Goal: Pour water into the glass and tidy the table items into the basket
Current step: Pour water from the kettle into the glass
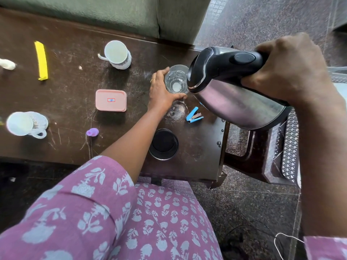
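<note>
Nearest the camera: a lap and left sleeve (90, 186) in purple fabric with a pale floral print. The left forearm extends from the sleeve across the near edge of the dark, scratched table (62, 94).

On the table, near edge: a black cylindrical container (163, 143), upright, mouth open. To its left, a small purple cap-like item (92, 132). Far left, a white cup (26, 124) lying tilted on its side, handle toward the camera.

Mid-table: a blue stapler (194, 115) near the right edge; a pink lidded box (111, 100) with a small red-framed label, well to the left of the stapler.

The left hand (161, 91) is wrapped around the left side of the clear glass (176, 79), thumb reaching under its near side, gripping it. The glass stands upright on the table and holds some water; the level cannot be judged.

The right hand (289, 72) is clenched around the black handle of a steel electric kettle (236, 91). The kettle is held off the table, tilted, its lid end directly over the right rim of the glass. No stream is discernible.

Further back: a white mug (118, 54), upright, and a yellow strip (41, 60) at far left. A white item (7, 64) at the left border is too blurred to identify.

Right of the table, a brown perforated basket (287, 147) sits beyond the kettle, partly hidden by it
</note>
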`<move>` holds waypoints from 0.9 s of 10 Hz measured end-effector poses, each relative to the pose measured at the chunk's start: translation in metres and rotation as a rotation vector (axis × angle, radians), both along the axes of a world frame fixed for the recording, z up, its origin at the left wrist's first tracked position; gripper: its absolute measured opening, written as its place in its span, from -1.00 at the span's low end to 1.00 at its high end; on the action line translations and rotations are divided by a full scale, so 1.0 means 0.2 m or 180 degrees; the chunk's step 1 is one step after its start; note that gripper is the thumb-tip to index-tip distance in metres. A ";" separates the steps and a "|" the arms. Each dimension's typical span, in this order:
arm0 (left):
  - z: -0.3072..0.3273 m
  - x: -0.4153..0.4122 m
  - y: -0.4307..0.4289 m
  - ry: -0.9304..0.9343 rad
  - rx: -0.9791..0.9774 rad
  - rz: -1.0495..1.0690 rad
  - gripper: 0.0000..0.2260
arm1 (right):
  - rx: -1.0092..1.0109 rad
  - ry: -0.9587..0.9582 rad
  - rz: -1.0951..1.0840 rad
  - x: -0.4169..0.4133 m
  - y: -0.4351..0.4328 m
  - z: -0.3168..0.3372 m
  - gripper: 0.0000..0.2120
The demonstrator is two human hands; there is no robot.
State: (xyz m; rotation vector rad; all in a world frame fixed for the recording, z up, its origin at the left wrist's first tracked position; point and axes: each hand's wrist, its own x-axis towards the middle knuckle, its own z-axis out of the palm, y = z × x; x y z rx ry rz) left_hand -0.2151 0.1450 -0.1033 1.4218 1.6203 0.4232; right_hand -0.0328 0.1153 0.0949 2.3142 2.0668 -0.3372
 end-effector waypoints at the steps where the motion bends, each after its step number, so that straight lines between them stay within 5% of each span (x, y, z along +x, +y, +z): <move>1: 0.00 0.00 0.00 0.0009 -0.0005 0.0000 -0.21 | -0.0001 0.0015 -0.0028 -0.01 0.00 0.01 -0.54; 3: 0.00 0.00 0.01 0.0034 -0.0016 -0.0028 -0.20 | -0.0034 -0.0049 -0.0033 0.00 0.00 0.00 -0.67; 7: 0.00 0.00 0.00 0.0032 -0.0010 -0.0013 -0.20 | -0.0079 0.0009 -0.0092 -0.03 0.00 0.02 -0.49; 9: 0.00 0.00 0.00 0.0018 -0.0007 0.0003 -0.20 | -0.0055 -0.0058 -0.0058 -0.02 0.00 0.02 -0.62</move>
